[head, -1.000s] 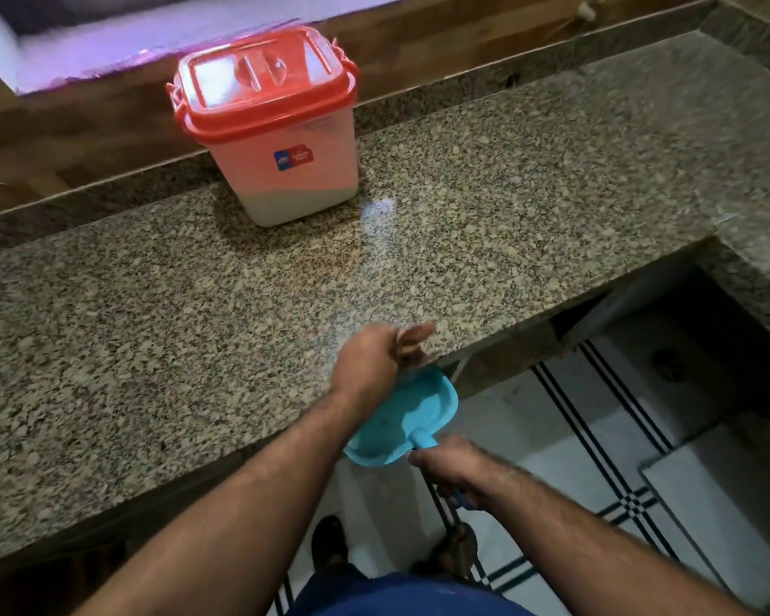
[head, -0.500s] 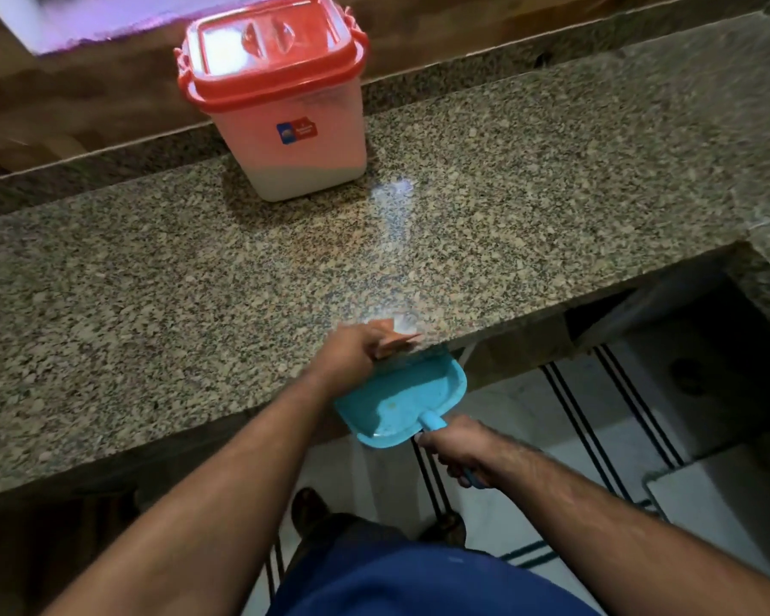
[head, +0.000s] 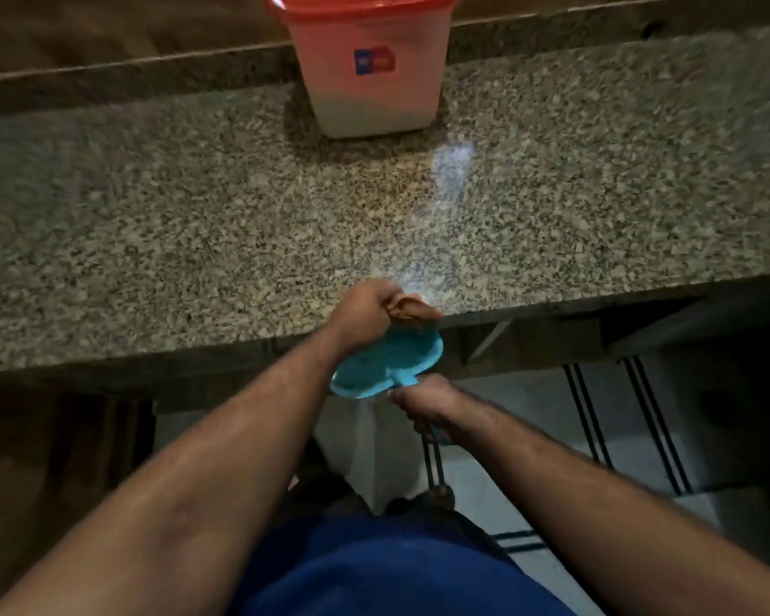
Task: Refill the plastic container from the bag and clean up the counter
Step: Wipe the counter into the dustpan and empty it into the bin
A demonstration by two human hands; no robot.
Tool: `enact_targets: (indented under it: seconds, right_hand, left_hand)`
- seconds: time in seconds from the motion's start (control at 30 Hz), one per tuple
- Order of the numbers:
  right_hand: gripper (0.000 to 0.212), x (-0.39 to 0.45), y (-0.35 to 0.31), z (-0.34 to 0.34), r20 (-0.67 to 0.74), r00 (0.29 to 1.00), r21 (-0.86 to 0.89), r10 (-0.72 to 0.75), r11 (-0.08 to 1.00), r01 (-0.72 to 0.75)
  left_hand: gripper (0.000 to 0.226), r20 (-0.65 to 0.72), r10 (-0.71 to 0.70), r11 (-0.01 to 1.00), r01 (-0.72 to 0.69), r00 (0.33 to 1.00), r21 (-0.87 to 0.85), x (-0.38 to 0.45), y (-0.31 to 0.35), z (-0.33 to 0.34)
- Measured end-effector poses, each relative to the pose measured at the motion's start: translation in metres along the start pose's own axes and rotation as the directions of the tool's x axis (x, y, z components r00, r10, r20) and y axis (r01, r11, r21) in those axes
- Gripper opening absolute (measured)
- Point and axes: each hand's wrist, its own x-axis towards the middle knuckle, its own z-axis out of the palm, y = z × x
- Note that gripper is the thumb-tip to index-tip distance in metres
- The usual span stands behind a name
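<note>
A plastic container (head: 370, 82) with a red lid and a blue-red sticker stands at the back of the granite counter (head: 152, 237); its top is cut off by the frame. White contents fill its lower part. My left hand (head: 365, 313) rests on the counter's front edge with its fingers curled together and nothing visible in them. Just below that edge, my right hand (head: 423, 402) grips the handle of a small blue dustpan (head: 383, 362), whose mouth sits under the left hand. No bag is in view.
A bright light patch (head: 450, 171) lies on the counter between the container and my hands. Behind the counter runs a dark stone ledge (head: 107, 77). Below are white floor tiles with black stripes (head: 587, 415), and my feet (head: 423, 500).
The view has tilted down and closer, so the container now sits at the top edge. My left hand has stayed at the counter edge over the dustpan, its fingers curling in more.
</note>
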Motion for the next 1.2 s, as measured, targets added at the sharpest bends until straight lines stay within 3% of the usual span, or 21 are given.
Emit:
enact_targets:
  seconds: [0.1,0.23,0.37,0.57,0.73,0.9,1.2]
  right_hand:
    - [0.004,-0.007,0.006,0.003,0.019,1.000,-0.014,-0.014,1.000,0.014]
    - [0.010,-0.028,0.009,-0.001,0.026,0.999,-0.045,-0.028,0.999,0.030]
    - [0.009,-0.043,0.012,0.007,0.024,1.000,-0.067,-0.010,0.998,0.011]
    - [0.014,-0.057,0.011,0.045,0.046,0.998,-0.153,0.039,0.988,-0.031]
    - [0.015,-0.072,-0.004,0.115,0.105,0.993,-0.242,0.049,0.970,-0.023]
    - [0.011,-0.093,-0.020,0.212,0.189,0.982,-0.406,0.029,0.913,0.051]
    - [0.021,-0.090,-0.008,0.406,0.317,0.948,-0.663,0.015,0.719,0.210]
  left_hand:
    - [0.023,0.071,0.010,0.993,-0.002,0.997,-0.114,-0.009,0.007,-0.018]
    - [0.027,0.013,-0.032,0.981,0.034,0.999,-0.193,-0.044,-0.001,-0.022]
    - [0.037,-0.118,-0.141,0.967,0.112,0.983,-0.227,-0.080,-0.026,-0.028]
    - [0.038,-0.188,-0.382,0.867,0.280,0.905,-0.412,-0.132,-0.074,-0.048]
    - [0.022,-0.197,-0.620,0.664,0.374,0.759,-0.647,-0.199,-0.118,-0.061]
    - [0.038,-0.268,-0.751,0.550,0.346,0.604,-0.760,-0.295,-0.180,-0.087]
    - [0.023,-0.201,-0.950,0.235,0.126,0.238,-0.964,-0.475,-0.278,-0.112]
